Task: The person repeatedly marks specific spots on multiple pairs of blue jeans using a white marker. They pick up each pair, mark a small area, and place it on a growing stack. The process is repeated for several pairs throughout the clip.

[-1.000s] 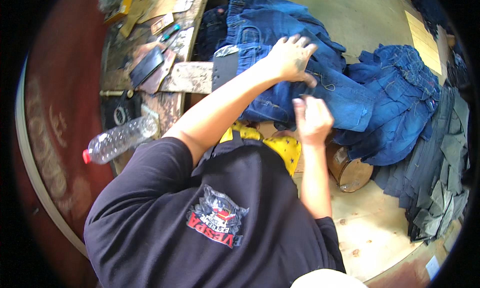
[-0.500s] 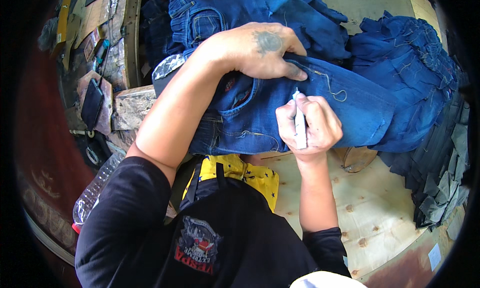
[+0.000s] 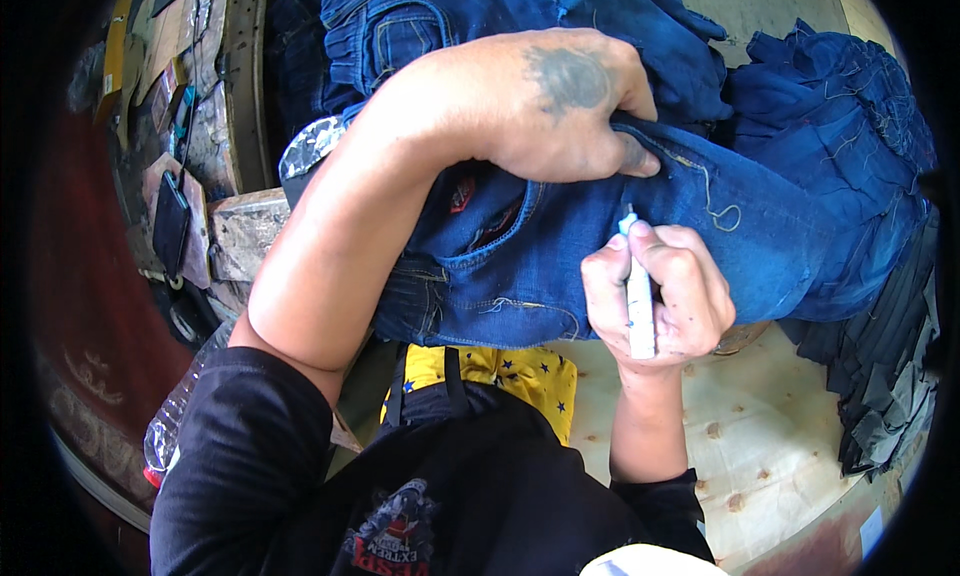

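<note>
On the plywood table (image 3: 760, 446): marking blue jeans (image 3: 600, 266)

Left hand (image 3: 560, 106) presses the denim; right hand (image 3: 650, 296) grips an upright white marker (image 3: 638, 296), tip just below it.

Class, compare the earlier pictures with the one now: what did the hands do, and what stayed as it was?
The right hand brought the white marker down, its tip now at the jeans. The left hand went from smoothing the denim to pressing it flat beside the seam. The marker stays gripped, and the heap of jeans stays on the wooden table.
</note>
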Tool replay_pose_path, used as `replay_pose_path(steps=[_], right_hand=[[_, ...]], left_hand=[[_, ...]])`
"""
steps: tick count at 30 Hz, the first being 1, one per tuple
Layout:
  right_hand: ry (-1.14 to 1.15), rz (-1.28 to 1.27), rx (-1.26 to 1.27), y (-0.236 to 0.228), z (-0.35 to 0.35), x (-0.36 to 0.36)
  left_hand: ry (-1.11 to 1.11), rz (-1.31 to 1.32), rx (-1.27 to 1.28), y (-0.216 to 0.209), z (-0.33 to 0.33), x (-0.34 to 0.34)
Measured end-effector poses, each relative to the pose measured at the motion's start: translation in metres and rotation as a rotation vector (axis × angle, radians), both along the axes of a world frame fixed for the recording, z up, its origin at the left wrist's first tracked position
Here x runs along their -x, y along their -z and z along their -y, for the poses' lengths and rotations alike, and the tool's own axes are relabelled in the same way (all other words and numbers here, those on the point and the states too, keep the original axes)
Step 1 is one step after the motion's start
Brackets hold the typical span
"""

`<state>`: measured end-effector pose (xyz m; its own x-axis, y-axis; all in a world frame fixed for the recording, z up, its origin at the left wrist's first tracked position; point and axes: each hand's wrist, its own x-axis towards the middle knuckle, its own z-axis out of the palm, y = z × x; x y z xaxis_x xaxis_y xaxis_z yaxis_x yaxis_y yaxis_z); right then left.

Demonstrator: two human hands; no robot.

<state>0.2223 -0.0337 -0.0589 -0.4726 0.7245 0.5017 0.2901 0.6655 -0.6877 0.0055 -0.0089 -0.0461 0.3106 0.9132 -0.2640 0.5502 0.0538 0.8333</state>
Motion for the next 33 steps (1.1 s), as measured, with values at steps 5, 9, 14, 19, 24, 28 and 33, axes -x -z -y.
replay_pose_path(steps=[5,9,14,19,24,28,33], right_hand=[[0.043,0.091,-0.009,0.003,0.0017,0.0004],[-0.007,0.058,0.047,0.0012,0.0023,-0.0025],[0.062,0.047,-0.019,0.0026,0.0003,-0.0017],[-0.001,0.055,0.063,-0.0002,-0.0001,-0.0033],[0.058,0.042,0.012,0.0018,-0.0003,-0.0033],[0.035,0.016,0.077,0.0016,0.0,-0.0035],[0.065,0.085,0.052,0.0018,0.0001,-0.0033]], left_hand=[[0.016,-0.018,0.044,-0.0009,-0.0012,0.0007],[0.017,-0.027,0.018,-0.0022,-0.0024,0.0002],[0.002,-0.007,0.044,-0.0002,-0.0022,-0.0012],[-0.011,0.008,0.011,0.0023,-0.0022,-0.0028],[0.002,-0.039,0.062,-0.0029,-0.0042,-0.0018],[-0.015,-0.05,0.088,-0.0069,-0.0048,-0.0026],[-0.059,-0.061,0.145,-0.0065,-0.0034,-0.0052]])
